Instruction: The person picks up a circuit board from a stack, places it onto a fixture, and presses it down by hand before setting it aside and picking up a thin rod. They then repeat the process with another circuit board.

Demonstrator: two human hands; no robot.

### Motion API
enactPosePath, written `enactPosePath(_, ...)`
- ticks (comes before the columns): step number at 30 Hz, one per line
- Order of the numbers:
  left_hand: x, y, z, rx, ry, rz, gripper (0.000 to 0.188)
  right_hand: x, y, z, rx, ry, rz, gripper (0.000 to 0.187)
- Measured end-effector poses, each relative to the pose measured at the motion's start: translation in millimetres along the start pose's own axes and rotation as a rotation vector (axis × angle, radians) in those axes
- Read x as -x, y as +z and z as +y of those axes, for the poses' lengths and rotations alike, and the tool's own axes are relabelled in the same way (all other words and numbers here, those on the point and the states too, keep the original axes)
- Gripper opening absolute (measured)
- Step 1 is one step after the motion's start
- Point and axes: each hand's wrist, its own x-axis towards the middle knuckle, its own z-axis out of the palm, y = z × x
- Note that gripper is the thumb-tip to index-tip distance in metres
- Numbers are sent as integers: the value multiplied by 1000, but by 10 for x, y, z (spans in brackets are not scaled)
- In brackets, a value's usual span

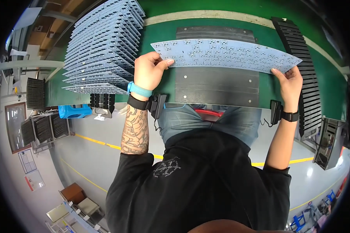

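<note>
Left hand and right hand grip opposite ends of a long, pale-blue circuit board, each with its thumb on the near face and the fingers curled behind. Green and broad, the table spreads beneath the work, edged by a pale strip on its far side. At the left of it rises a tall bank of similar pale-blue boards, ranked one behind another, just beside the left hand. Down the table's right side runs a black slatted rack, reaching past the near edge. Between these lies a flat dark plate, and the held board is tilted across it, its face covered in small dark markings; whether it touches the plate cannot be told. Its right end overlaps the slatted rack in view. A bright blue plastic container shows below the table's near edge at left. Smaller still are the black devices strapped at both wrists, then a teal wristband on the left one. Small pale screws dot the plate.
</note>
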Motion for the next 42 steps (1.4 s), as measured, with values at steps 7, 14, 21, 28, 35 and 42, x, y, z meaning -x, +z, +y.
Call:
enactPosePath(7, -68, -16, -21, -29, 1, -43, 24, -23, 20, 16, 21, 25, -25, 40)
enactPosePath(14, 154, -42, 261, -166, 145, 153, 40, 166, 18, -270, 300, -50, 125, 50)
enactPosePath(21, 177, 227, 1005, -636, 616, 339, 80, 383, 747, -1188, 826, -779, 187, 84)
enactPosePath(28, -139, 594, 757, -340, 832, 375, 88, 152, 1088, -1169, 1015, -830, -12, 80)
enactPosePath(35, -282, 367, 1196, -696, 293, -145, 92, -337, 1093, -822, 397, -1006, -163, 78)
enactPosePath(42, 15, 257, 861, -859, 476, 194, 87, 219, 1384, -921, 920, -865, 55, 78)
